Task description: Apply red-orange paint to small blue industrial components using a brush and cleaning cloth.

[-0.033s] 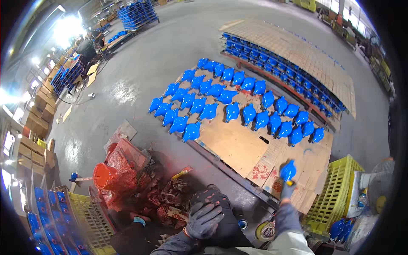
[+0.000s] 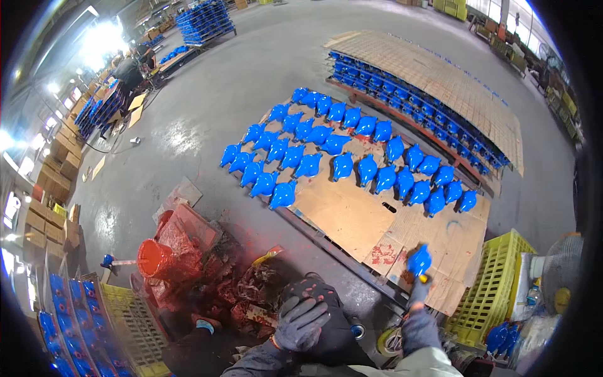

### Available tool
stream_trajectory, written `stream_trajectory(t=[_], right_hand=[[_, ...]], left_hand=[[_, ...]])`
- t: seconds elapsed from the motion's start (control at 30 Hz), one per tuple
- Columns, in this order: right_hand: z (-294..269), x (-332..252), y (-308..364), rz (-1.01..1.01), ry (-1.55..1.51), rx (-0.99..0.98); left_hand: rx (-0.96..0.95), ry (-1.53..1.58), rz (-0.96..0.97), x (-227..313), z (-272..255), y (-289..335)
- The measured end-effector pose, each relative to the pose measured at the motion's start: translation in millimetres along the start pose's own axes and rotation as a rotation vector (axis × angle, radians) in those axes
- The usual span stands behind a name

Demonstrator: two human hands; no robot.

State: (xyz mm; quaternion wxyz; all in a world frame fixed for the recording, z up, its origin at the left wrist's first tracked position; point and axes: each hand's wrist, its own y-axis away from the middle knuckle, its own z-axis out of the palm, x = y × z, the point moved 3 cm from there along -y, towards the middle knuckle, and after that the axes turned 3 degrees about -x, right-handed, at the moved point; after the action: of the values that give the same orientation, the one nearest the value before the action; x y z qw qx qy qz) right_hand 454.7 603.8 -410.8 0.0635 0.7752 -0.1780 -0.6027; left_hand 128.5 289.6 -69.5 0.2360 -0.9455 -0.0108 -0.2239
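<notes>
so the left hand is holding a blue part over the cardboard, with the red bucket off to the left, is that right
Not quite: the head view shows the right hand holding a blue part over the cardboard, with the red bucket off to the left.

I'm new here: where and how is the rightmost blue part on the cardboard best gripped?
Probably by the narrow end of that blue part facing the person, from the near side: its rounded body tapers there, and bare cardboard lies in front, while neighbouring blue parts sit close on its left.
</notes>
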Motion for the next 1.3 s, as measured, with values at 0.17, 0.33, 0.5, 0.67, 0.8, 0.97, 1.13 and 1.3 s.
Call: stream_trajectory(t=[0.17, 0.33, 0.5, 0.67, 0.8, 0.97, 1.13, 1.3], right_hand=[[-33, -65, 128, -0.398, 0.498, -0.116], [19, -240, 202, -0.726, 0.974, -0.403], [36, -351, 352, -1.463, 0.329, -0.536], [61, -359, 463, -1.522, -0.004, -0.907], [96, -354, 508, -1.083, 0.005, -1.483], [170, -364, 542, -0.867, -0.339, -1.465], [271, -347, 567, -0.555, -0.105, -1.546], [377, -317, 612, -0.812, -0.126, -1.645]], left_hand=[[0.125, -0.009, 0.013, 4, -13, 14], [0.215, -0.038, 0.054, 11, -31, 20], [0.265, 0.316, -0.299, 31, -53, 48], [0.784, 1.583, -0.494, 32, -92, 79], [0.913, 1.401, -0.389, -23, -185, 106], [0.683, 1.838, 0.092, -85, -274, 147], [1.100, 1.634, 0.160, -114, -290, 225], [1.458, 1.625, 0.522, -113, -302, 268]])
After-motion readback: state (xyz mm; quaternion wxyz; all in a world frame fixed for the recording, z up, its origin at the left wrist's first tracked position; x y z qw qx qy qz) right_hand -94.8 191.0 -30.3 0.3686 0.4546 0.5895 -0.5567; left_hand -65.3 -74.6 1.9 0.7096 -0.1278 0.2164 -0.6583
